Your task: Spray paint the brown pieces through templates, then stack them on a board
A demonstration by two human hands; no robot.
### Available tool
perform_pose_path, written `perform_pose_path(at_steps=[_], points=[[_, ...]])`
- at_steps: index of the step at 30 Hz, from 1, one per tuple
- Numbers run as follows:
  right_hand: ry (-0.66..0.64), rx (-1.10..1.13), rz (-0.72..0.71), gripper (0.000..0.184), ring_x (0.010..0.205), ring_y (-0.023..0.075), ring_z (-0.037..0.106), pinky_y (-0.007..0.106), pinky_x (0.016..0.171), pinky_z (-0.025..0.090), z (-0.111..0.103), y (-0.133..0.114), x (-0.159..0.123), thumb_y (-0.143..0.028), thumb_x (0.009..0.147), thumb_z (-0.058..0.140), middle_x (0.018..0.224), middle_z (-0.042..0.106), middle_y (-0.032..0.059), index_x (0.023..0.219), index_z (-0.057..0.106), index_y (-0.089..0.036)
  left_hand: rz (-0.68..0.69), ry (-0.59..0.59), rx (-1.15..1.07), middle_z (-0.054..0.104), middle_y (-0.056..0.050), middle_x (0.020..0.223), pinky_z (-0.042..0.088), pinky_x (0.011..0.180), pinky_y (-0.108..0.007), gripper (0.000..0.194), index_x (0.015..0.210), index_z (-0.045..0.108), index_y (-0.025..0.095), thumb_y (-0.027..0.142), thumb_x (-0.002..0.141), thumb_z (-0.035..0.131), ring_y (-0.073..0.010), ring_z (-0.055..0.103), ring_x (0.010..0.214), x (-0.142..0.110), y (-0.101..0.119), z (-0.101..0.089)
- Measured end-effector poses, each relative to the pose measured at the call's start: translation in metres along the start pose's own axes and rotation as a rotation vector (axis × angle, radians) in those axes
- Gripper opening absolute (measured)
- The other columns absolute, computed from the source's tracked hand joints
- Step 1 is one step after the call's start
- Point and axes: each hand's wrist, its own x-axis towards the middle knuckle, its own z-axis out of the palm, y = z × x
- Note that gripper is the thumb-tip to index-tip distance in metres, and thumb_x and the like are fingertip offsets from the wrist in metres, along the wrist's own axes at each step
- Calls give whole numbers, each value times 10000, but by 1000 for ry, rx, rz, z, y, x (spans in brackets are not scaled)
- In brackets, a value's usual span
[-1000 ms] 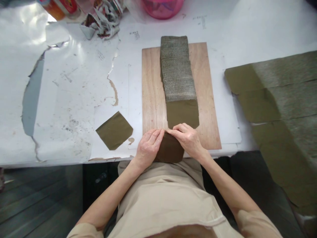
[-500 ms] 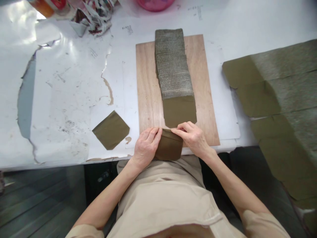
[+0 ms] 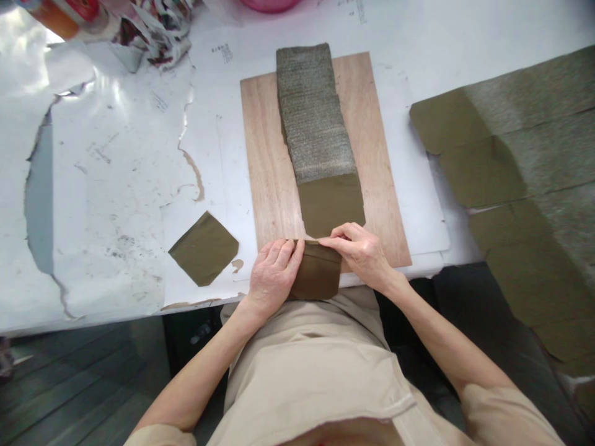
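Observation:
An olive fabric piece (image 3: 318,275) hangs over the table's front edge, close to my lap. My left hand (image 3: 275,267) pinches its top edge on the left, fingers pressed together. On the right, my right hand (image 3: 359,251) grips the same edge between thumb and fingertips. A narrow folded strip runs along that edge between the two hands. Just beyond lies a long row of overlapped olive pieces (image 3: 331,201), their far part showing only rough, greyish edges. It rests on a wooden board (image 3: 272,155).
A single olive piece with a pointed end (image 3: 204,249) lies on the white-covered table (image 3: 125,204) at left. Larger olive sheets (image 3: 506,248) overhang the table at right. Crumpled wrapping (image 3: 160,31) and a pink container (image 3: 272,4) sit at the back.
The view has shifted slightly, so the board and table sit a little further left. Both hands stay on the piece's edge; the left fingers have shifted slightly along it.

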Motion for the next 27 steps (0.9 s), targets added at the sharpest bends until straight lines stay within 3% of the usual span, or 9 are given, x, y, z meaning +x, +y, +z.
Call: perform_pose_path(at_steps=[6, 15, 27], points=[[-10, -32, -5, 246, 839, 168, 531, 290, 713, 475, 0, -1, -2, -175, 983, 485, 942, 628, 69, 1043, 719, -222, 1, -72, 12, 644, -142, 1130, 468, 969, -419, 424, 1362, 535, 155, 160, 939, 520, -285, 575, 1118, -1, 0, -1], [-5, -94, -37, 259, 829, 166, 523, 290, 730, 481, -5, 5, -8, -171, 989, 467, 938, 626, 69, 1062, 712, -215, 123, -145, 10, 620, -171, 1239, 431, 1039, -418, 432, 1355, 509, 67, 89, 925, 483, -272, 566, 1175, 9, -1, -7], [13, -81, 3, 248, 848, 169, 566, 294, 749, 494, -11, 8, -15, -162, 978, 488, 913, 647, 60, 1045, 721, -214, 187, -193, 59, 621, -144, 1161, 482, 946, -403, 470, 1412, 458, 140, 113, 942, 467, -266, 577, 1123, 17, -3, -13]])
